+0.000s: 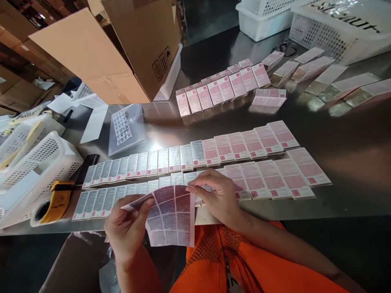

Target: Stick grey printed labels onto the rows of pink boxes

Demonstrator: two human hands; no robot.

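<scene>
My left hand (128,221) pinches the left side of a sheet of printed labels (171,215), thumb on top. The sheet bends in a curve above the table's front edge and shows a grid of dark rectangular labels. At its upper right corner, my right hand (218,195) has thumb and forefinger pressed together. Just beyond both hands lie two long overlapping rows of small flat boxes. Those on the left carry silvery-grey labels (162,160), while the boxes to the right (264,179) show pink printed faces. The hands and sheet hide part of the nearer row.
A large open cardboard carton (104,61) stands at the back left. More pink boxes (224,87) stand in a row farther back. White baskets (42,171) sit at the left and back right. A tape dispenser (58,203), black phone-like object (87,169) and sticker sheet in plastic (124,130) lie nearby.
</scene>
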